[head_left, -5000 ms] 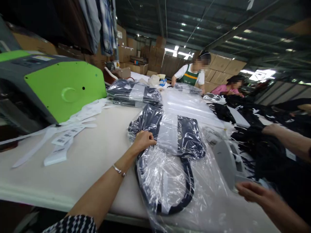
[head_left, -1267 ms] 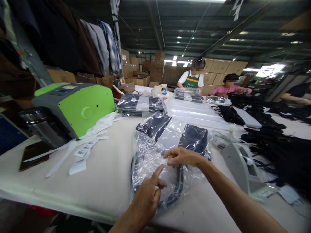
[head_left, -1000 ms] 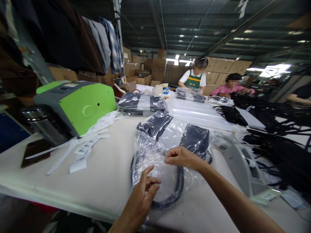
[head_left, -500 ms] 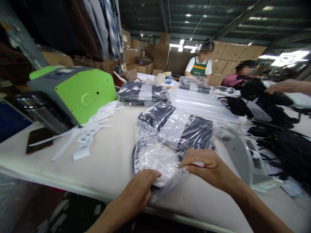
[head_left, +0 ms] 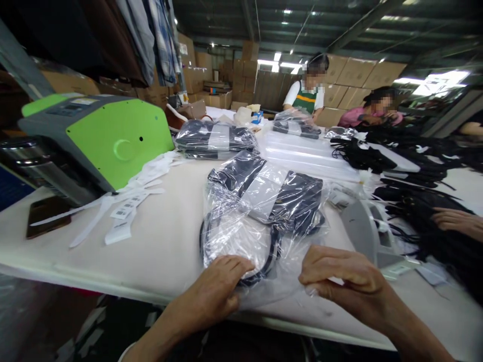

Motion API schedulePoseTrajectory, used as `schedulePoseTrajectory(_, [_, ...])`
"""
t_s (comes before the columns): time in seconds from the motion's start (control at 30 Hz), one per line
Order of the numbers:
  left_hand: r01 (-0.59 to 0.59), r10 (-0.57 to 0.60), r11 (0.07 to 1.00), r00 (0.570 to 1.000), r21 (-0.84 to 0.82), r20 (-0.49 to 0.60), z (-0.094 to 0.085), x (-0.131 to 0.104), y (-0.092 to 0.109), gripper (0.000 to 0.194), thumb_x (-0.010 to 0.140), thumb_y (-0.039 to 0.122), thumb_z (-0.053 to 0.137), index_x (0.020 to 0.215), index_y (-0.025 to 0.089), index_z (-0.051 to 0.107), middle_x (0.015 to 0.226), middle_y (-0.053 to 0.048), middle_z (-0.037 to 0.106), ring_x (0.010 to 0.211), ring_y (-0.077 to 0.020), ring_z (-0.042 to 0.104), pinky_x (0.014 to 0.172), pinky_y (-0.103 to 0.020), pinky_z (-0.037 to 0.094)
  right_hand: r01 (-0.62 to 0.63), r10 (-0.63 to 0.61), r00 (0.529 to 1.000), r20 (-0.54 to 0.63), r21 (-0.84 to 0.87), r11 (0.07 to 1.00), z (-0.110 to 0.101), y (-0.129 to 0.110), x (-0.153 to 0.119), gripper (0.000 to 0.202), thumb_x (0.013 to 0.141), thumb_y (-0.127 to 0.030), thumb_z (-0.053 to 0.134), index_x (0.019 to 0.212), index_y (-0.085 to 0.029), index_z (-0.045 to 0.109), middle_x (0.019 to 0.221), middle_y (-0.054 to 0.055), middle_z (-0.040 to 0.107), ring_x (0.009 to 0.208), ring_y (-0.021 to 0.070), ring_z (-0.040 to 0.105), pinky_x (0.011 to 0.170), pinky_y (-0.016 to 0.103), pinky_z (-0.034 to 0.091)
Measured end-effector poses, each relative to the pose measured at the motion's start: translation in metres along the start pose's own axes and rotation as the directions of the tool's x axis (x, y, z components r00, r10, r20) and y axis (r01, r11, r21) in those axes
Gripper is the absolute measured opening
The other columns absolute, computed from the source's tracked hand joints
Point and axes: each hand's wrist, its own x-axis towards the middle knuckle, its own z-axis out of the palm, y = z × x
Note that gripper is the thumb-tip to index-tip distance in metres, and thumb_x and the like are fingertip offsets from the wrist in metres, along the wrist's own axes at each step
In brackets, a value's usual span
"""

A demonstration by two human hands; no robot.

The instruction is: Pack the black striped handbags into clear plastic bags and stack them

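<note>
A clear plastic bag (head_left: 298, 251) lies near the table's front edge, with a dark folded item (head_left: 300, 198) wrapped by a pale band inside it or beneath its film. Dark looped straps curve round the bag's lower left part. My left hand (head_left: 222, 281) rests on the film over the loop, its fingers laid flat. To the right, my right hand (head_left: 339, 281) pinches the loose edge of the bag between thumb and fingers.
A green and grey machine (head_left: 124, 138), a steel flask (head_left: 49, 168) and paper labels (head_left: 126, 213) are at the left. Behind the bag is a bagged stack (head_left: 215, 138). Black strapped items (head_left: 422, 206) and another person's hand (head_left: 458, 221) are at the right.
My right hand has moved right and slightly down, drawing the bag's edge outward and spreading the film. My left hand stays on the bag. The other person's hand at the right is lower.
</note>
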Motion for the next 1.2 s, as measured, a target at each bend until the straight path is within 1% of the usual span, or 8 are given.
schedulePoseTrajectory(0.2, [-0.026,0.023,0.999,0.993,0.02,0.118,-0.008,-0.006,0.001,0.087,0.066,0.003,0.057,0.147,0.028,0.039,0.151,-0.005,0.048,0.141,-0.0243,0.039,0.122,-0.046,0.025,0.016,-0.015,1.0,0.024,-0.017,1.0,0.004,0.0,-0.002,0.014,0.092,-0.021,0.067,0.101,-0.028,0.075,0.082,0.005,0.072,0.076,0.0172,0.067,0.067,0.027,0.053])
schedulePoseTrajectory(0.33, [-0.001,0.004,0.999,0.998,-0.05,0.056,-0.014,-0.005,0.001,0.075,0.076,0.014,0.069,0.145,0.029,0.043,0.147,-0.006,0.053,0.138,-0.0254,0.044,0.12,-0.046,0.029,0.018,-0.018,1.0,-0.002,0.006,1.0,0.003,-0.003,-0.002,0.011,0.092,-0.022,0.067,0.098,-0.026,0.075,0.082,0.005,0.072,0.075,0.0164,0.067,0.066,0.026,0.053])
schedulePoseTrajectory(0.43, [0.065,-0.065,0.994,0.998,-0.085,-0.008,-0.011,-0.002,0.003,0.061,0.082,0.027,0.074,0.138,0.028,0.051,0.141,-0.006,0.057,0.132,-0.0254,0.049,0.116,-0.044,0.035,0.013,-0.013,1.0,-0.008,-0.002,1.0,0.001,-0.005,-0.003,0.01,0.093,-0.022,0.066,0.095,-0.025,0.075,0.081,0.005,0.071,0.073,0.0157,0.066,0.064,0.025,0.052])
schedulePoseTrajectory(0.57, [0.048,-0.055,0.984,0.998,-0.174,-0.038,-0.004,0.007,0.014,0.058,0.084,0.04,0.074,0.137,0.028,0.053,0.14,-0.005,0.059,0.128,-0.0244,0.052,0.112,-0.039,0.038,0.037,-0.037,0.999,0.011,-0.032,0.999,0.001,-0.007,-0.004,0.008,0.093,-0.022,0.066,0.094,-0.022,0.074,0.08,0.005,0.071,0.074,0.0155,0.066,0.065,0.025,0.052])
schedulePoseTrajectory(0.73, [0.042,-0.073,0.943,0.994,-0.33,-0.083,-0.004,0.017,0.022,0.028,0.1,0.036,0.051,0.119,0.025,0.068,0.12,-0.003,0.07,0.113,-0.0188,0.061,0.102,-0.031,0.043,0.037,-0.035,0.999,0.031,-0.038,0.999,0.0,-0.011,-0.006,0.006,0.092,-0.019,0.067,0.093,-0.02,0.073,0.081,0.004,0.07,0.076,0.0135,0.066,0.067,0.022,0.051])
schedulePoseTrajectory(0.93, [0.058,-0.097,0.898,0.993,-0.436,-0.066,-0.003,0.013,0.013,0.013,0.093,0.027,0.062,0.1,0.024,0.073,0.101,0.001,0.072,0.096,-0.0149,0.065,0.089,-0.025,0.046,0.006,-0.006,1.0,0.023,0.0,1.0,-0.001,-0.01,-0.009,0.006,0.091,-0.017,0.068,0.093,-0.021,0.072,0.082,0.002,0.069,0.076,0.0124,0.065,0.068,0.022,0.051])
schedulePoseTrajectory(1.1, [0.036,-0.049,0.965,0.998,-0.261,-0.045,0.001,0.003,0.017,0.037,0.081,0.008,0.065,0.112,0.027,0.067,0.112,0.001,0.068,0.106,-0.0175,0.06,0.098,-0.03,0.041,-0.001,-0.001,1.0,-0.026,-0.08,0.997,0.003,-0.007,-0.012,0.01,0.092,-0.015,0.065,0.096,-0.022,0.07,0.083,0.0,0.069,0.076,0.0113,0.065,0.069,0.021,0.05])
schedulePoseTrajectory(1.2, [0.079,-0.081,0.937,0.997,-0.341,0.009,-0.006,-0.002,0.025,0.049,0.077,0.015,0.074,0.121,0.031,0.063,0.122,0.003,0.066,0.113,-0.0191,0.058,0.099,-0.031,0.042,-0.002,-0.009,0.998,-0.055,-0.199,0.98,0.009,-0.009,-0.014,0.02,0.091,-0.015,0.067,0.109,-0.025,0.067,0.087,0.0,0.069,0.079,0.011,0.064,0.069,0.02,0.049])
